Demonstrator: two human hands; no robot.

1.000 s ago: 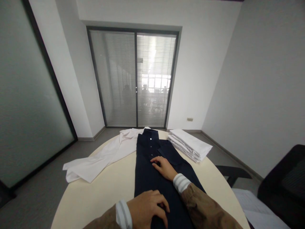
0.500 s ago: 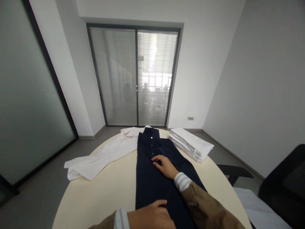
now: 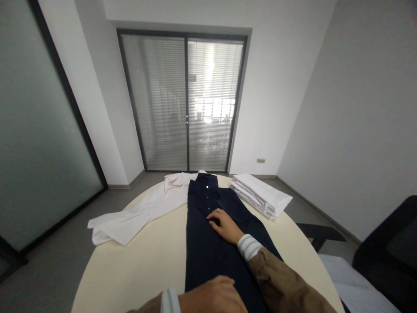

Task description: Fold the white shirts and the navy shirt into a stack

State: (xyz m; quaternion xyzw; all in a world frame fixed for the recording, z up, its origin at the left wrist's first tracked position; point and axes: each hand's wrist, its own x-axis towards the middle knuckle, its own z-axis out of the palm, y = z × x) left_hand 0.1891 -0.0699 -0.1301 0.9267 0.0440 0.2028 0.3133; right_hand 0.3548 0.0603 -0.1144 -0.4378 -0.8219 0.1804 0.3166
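Note:
A navy buttoned shirt (image 3: 203,243) lies lengthwise on the round cream table (image 3: 143,274), collar at the far end. Dark fabric is folded over along its right side. My right hand (image 3: 227,227) rests on the shirt front below the buttons, fingers loosely bent, thumb apart from the index finger, gripping nothing visible. Close to me, my left hand (image 3: 213,298) lies over the shirt's lower part. Its fingers point down out of the picture, so whether they grip cloth is hidden. A white garment (image 3: 146,204) spreads out to the left, partly behind the navy collar.
Folded white cloth in a stack (image 3: 260,194) sits at the table's far right edge. A black chair (image 3: 387,252) stands at the right, with white material (image 3: 355,278) on its seat. Beyond the table are a glass door with blinds (image 3: 185,104) and white walls.
My left hand has shifted slightly to the right, and its thumb now sits closer to the hand. My right hand and the garments stay as they were.

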